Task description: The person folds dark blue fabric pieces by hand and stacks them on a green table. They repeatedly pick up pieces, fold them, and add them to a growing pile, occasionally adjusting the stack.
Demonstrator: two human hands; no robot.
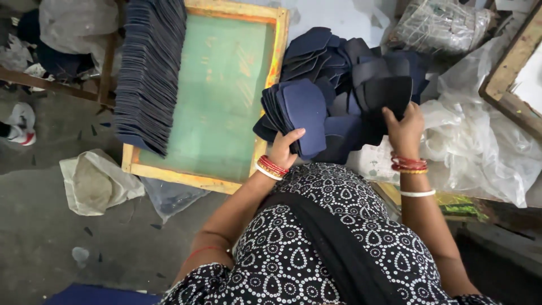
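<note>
My left hand (285, 148) grips a fanned stack of dark blue fabric pieces (296, 113), holding it upright by its lower edge. My right hand (403, 127) rests on a loose heap of dark blue and black fabric pieces (361, 68), fingers closed on the edge of a black piece (389, 96). Both wrists carry red and white bangles. The heap lies on the work surface just beyond both hands.
A wooden-framed green screen (217, 96) lies to the left, with a long overlapping row of dark blue pieces (149, 68) along its left side. Crumpled clear plastic sheeting (480, 141) lies at the right. A second wooden frame (511, 73) sits at the far right. A plastic bag (96, 183) lies on the floor.
</note>
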